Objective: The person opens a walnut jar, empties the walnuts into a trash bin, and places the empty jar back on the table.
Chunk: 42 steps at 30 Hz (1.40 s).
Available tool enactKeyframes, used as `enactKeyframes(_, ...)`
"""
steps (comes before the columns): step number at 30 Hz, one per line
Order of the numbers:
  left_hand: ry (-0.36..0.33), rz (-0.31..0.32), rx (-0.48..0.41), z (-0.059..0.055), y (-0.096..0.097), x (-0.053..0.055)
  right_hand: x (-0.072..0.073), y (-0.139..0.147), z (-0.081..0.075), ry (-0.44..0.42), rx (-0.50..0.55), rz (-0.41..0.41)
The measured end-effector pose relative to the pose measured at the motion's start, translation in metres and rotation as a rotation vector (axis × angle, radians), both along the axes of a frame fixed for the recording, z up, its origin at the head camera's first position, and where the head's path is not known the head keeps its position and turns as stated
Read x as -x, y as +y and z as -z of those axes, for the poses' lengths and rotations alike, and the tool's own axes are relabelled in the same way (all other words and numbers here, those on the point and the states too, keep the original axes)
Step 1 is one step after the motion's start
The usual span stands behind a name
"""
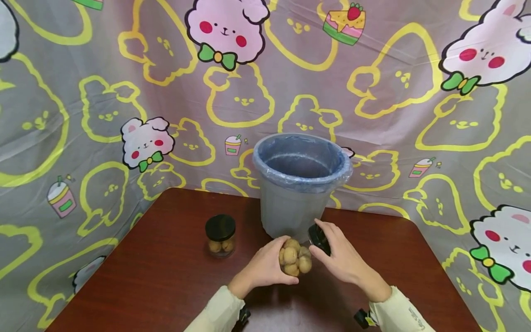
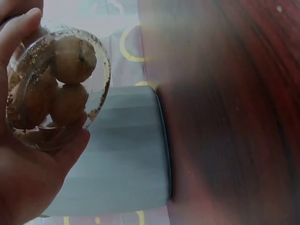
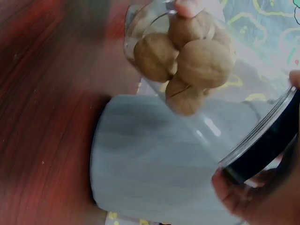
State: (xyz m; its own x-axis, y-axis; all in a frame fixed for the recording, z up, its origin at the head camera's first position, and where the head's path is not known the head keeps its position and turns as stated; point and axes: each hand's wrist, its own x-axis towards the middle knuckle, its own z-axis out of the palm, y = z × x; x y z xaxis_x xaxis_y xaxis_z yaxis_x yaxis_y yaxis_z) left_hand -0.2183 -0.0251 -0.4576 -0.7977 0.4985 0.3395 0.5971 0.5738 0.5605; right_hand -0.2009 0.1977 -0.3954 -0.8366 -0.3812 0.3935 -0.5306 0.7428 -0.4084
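Note:
A clear jar of walnuts [image 1: 292, 258] is held tilted above the table, in front of the bin. My left hand [image 1: 267, 263] grips the jar near its base, fingers and thumb round the wall. Seen from the left wrist, the round jar bottom [image 2: 96, 96] has brown crumbs along its edge. My right hand [image 1: 345, 257] holds the black lid [image 1: 318, 240] at the jar's other end, fingers along its rim. In the right wrist view the walnuts [image 3: 205, 63] bunch toward the base, and a bare stretch of clear wall lies between them and the lid.
A second jar [image 1: 220, 236] with a black lid and walnuts low inside stands on the table to the left. Behind my hands is a grey bin [image 1: 286, 207] lined with a blue plastic bag [image 1: 309, 179]. Patterned cloth [image 1: 249, 92] hangs around the brown table [image 1: 157, 267].

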Motion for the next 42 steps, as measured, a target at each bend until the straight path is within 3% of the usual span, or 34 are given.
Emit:
enactKeyframes(5, 0.02, -0.032, 0.016, 0.0, 0.0, 0.0, -0.001, -0.005, -0.002, -0.024, 0.021, 0.052)
enactKeyframes(14, 0.002, 0.0, -0.001, -0.001, -0.004, -0.001, -0.002, -0.006, -0.002, -0.027, 0.04, 0.027)
enactKeyframes(28, -0.074, 0.09, -0.081, -0.002, -0.013, 0.0, 0.0, -0.005, -0.004, 0.054, -0.009, -0.102)
enactKeyframes(35, -0.089, 0.116, -0.093, -0.005, -0.014, -0.001, 0.0, -0.004, -0.004, 0.073, -0.012, -0.124)
enactKeyframes(42, -0.152, 0.169, -0.122, -0.008, -0.015, -0.004, -0.002, -0.002, -0.004, 0.103, 0.004, -0.179)
